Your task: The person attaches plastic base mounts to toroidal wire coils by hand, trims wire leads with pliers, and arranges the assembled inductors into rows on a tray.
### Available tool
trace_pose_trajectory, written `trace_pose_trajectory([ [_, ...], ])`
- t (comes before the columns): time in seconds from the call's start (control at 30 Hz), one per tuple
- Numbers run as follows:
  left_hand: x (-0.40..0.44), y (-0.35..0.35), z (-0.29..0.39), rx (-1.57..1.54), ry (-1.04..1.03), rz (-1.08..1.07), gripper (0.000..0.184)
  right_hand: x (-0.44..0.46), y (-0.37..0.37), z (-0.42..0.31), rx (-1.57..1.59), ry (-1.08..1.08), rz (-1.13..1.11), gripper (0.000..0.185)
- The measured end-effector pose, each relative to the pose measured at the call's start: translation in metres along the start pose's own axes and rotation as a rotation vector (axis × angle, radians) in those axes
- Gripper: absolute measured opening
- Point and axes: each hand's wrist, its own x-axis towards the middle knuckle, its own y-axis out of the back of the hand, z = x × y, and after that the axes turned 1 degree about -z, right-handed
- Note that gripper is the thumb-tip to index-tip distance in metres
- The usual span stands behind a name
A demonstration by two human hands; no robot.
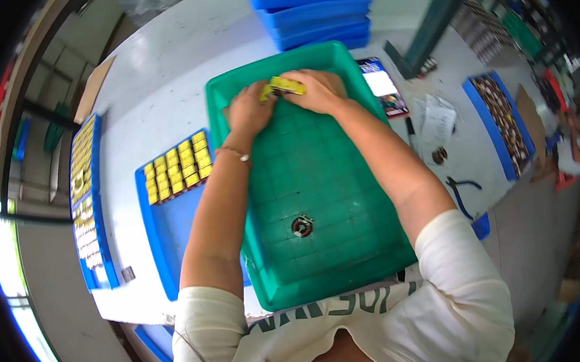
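Observation:
Both hands are at the far end of a green plastic tray [321,271]. My left hand [248,109] is closed on a small yellow-topped part [266,93]. Beside it, my right hand [317,91] is closed around a short row of yellow-topped blocks [287,85] with dark undersides. The two yellow pieces nearly meet, and I cannot tell whether they touch. Nearer to me on the tray floor lies a small ring-shaped coil [301,226], dark with red and white bits. My fingertips hide part of what they hold.
Left of the green tray, a blue tray [150,237] holds rows of yellow-topped blocks [179,166]. More filled blue trays [101,210] stand at the far left. Stacked blue bins [321,22] rise behind. On the right are a phone [383,87], pliers [461,195] and a parts tray [500,124].

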Motion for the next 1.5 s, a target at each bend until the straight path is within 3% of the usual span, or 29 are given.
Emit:
trace_pose_trajectory([
  [0.2,-0.010,0.007,0.018,0.121,0.168,-0.011,0.044,0.004,-0.004,-0.002,-0.033,0.044,-0.113,0.055],
  [0.27,-0.007,0.003,0.020,0.143,0.207,-0.044,0.047,0.005,0.009,-0.015,-0.108,0.036,-0.238,0.055],
  [0.47,-0.019,0.008,0.018,0.064,0.210,-0.159,0.049,-0.005,-0.004,-0.010,0.137,0.137,-0.138,0.051],
  [0.6,-0.037,0.014,0.026,0.016,0.234,-0.246,0.050,-0.025,0.028,-0.047,0.334,-0.207,-0.392,0.044],
  [0.77,-0.076,0.035,0.046,0.002,0.237,-0.342,0.052,-0.058,0.028,-0.047,0.385,-0.109,-0.404,0.044],
  [0.87,-0.104,0.044,0.053,0.012,0.228,-0.382,0.054,-0.088,0.034,-0.061,0.301,-0.224,-0.420,0.045],
  [0.93,-0.123,0.049,0.059,0.076,0.179,-0.440,0.056,-0.109,0.021,-0.050,0.070,0.105,-0.209,0.044],
  [1.03,-0.142,0.060,0.062,0.066,0.089,-0.499,0.061,-0.126,0.037,-0.069,0.092,0.018,-0.327,0.043],
  [1.1,-0.149,0.066,0.060,0.035,0.025,-0.525,0.065,-0.131,0.035,-0.069,0.128,0.120,-0.294,0.043],
  [1.3,-0.155,0.072,0.070,0.106,0.046,-0.461,0.067,-0.128,0.050,-0.085,-0.102,0.051,-0.401,0.045],
  [1.43,-0.166,0.082,0.073,0.184,-0.151,-0.217,0.053,-0.130,0.047,-0.081,-0.232,0.153,-0.345,0.054],
  [1.5,-0.171,0.088,0.073,0.170,-0.178,-0.200,0.051,-0.131,0.049,-0.077,-0.232,0.164,-0.310,0.052],
])
